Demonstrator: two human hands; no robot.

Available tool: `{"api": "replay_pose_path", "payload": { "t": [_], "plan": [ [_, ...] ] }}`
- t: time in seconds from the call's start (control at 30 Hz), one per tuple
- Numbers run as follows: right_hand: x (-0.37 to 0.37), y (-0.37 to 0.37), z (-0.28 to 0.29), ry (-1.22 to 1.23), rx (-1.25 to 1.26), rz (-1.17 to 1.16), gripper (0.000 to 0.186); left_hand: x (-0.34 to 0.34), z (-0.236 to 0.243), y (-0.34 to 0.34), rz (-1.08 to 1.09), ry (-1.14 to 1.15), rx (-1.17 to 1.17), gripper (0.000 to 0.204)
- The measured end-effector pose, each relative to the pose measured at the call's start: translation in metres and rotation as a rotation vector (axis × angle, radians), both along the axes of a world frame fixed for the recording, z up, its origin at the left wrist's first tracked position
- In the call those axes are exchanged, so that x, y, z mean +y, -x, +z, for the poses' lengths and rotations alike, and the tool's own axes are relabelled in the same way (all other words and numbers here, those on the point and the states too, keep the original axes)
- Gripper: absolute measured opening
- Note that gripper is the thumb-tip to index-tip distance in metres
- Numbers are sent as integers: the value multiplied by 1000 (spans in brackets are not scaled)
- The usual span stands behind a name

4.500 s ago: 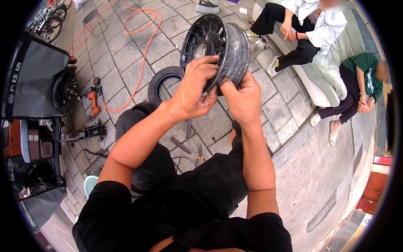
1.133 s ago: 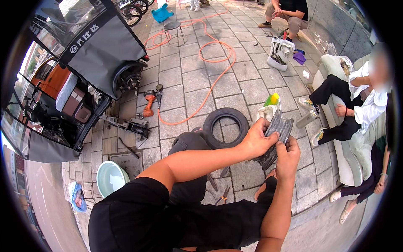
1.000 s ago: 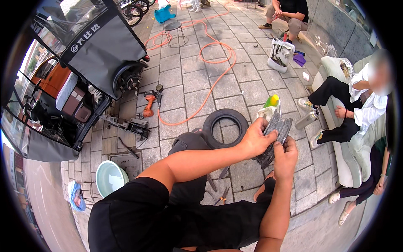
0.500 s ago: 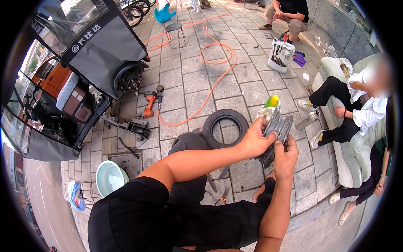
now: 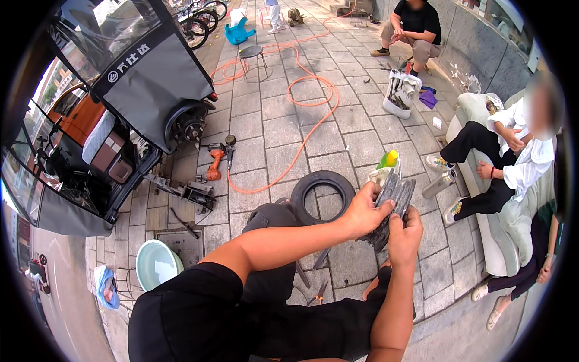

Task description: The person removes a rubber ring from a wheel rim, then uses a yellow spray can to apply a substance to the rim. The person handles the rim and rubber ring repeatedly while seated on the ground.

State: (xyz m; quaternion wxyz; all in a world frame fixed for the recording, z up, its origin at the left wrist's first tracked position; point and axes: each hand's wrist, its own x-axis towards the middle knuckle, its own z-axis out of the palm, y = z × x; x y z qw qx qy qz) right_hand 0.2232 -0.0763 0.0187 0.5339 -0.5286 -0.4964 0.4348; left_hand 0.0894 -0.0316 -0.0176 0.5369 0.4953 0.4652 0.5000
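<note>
My left hand (image 5: 366, 212) and my right hand (image 5: 404, 236) pinch a dusty dark-grey rubber piece (image 5: 399, 194) between thumbs and fingers. It is grooved and looks folded; its exact kind is unclear. Both thumbs press on its near side, close together, while its lower end hangs behind my hands. On the paving beyond my knee lies a black tyre (image 5: 349, 196). Just past the rubber piece stands a green bottle with a yellow cap (image 5: 390, 159), partly hidden. Below my forearm, orange-handled pliers (image 5: 318, 295) lie near a flat dark metal bar (image 5: 302, 275).
At left stands a covered three-wheeler (image 5: 157, 90) with a bare wheel hub (image 5: 190, 128). Near it are an orange power tool (image 5: 215, 164), a jack (image 5: 196, 194) and a water basin (image 5: 158, 263). An orange hose (image 5: 310, 130) loops ahead. People sit on a sofa (image 5: 497, 232) at right.
Both hands have shifted slightly left and down with the rubber piece, which is turned a little. The seated person in white has raised a hand. The view has tilted slightly.
</note>
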Motion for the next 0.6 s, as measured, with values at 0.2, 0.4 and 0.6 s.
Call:
{"api": "replay_pose_path", "payload": {
  "t": [0.2,0.4,0.6],
  "plan": [
    [-3,-1,6,-12,-68,1,23,-3,2,-2,9,26,-53,40],
    [-2,0,1,-20,-36,14,23,0,5,-1,15,70,-57,42],
    [0,-3,-1,-16,-5,14,25,0,-10,-3,9,-31,-53,42]
  ]
}}
